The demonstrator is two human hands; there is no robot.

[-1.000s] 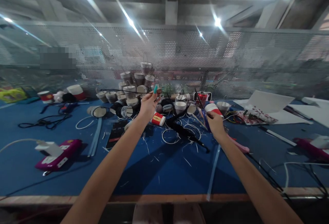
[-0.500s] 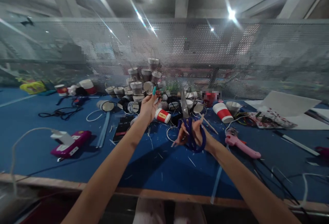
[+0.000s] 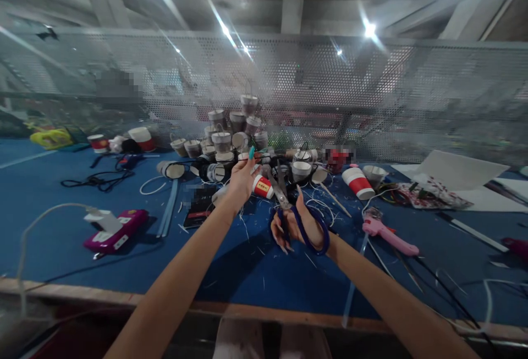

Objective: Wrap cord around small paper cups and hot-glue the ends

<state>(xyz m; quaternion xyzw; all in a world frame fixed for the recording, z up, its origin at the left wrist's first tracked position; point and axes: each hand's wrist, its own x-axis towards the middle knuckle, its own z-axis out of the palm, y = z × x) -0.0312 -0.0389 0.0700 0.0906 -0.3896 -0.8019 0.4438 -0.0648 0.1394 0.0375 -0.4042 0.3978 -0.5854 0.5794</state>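
Note:
My right hand [image 3: 299,224] holds large scissors with dark blue handles [image 3: 315,232], its fingers through the loops. The metal blades are apart and point up and to the left. Left of them, my left hand [image 3: 242,182] is raised with its fingers pinched together; a long teal thumbnail shows. What it pinches is too small to make out, though a thin dark strand runs close to the fingertips. Just behind and right of that hand lies a red and white paper cup [image 3: 263,186]. Small grey cups with wire handles [image 3: 221,141] are stacked behind my left hand.
A pink glue gun [image 3: 390,235] lies at the right, near another red and white cup [image 3: 357,183]. On the left are a purple power strip [image 3: 116,231] and clear glue sticks [image 3: 168,208]. White cord and thread scraps litter the blue table [image 3: 243,279]. Behind stands a perforated metal screen [image 3: 317,84].
The scissors have opened and tilted left, their blades now nearer my left hand. My right hand has turned with them. My left hand has barely moved.

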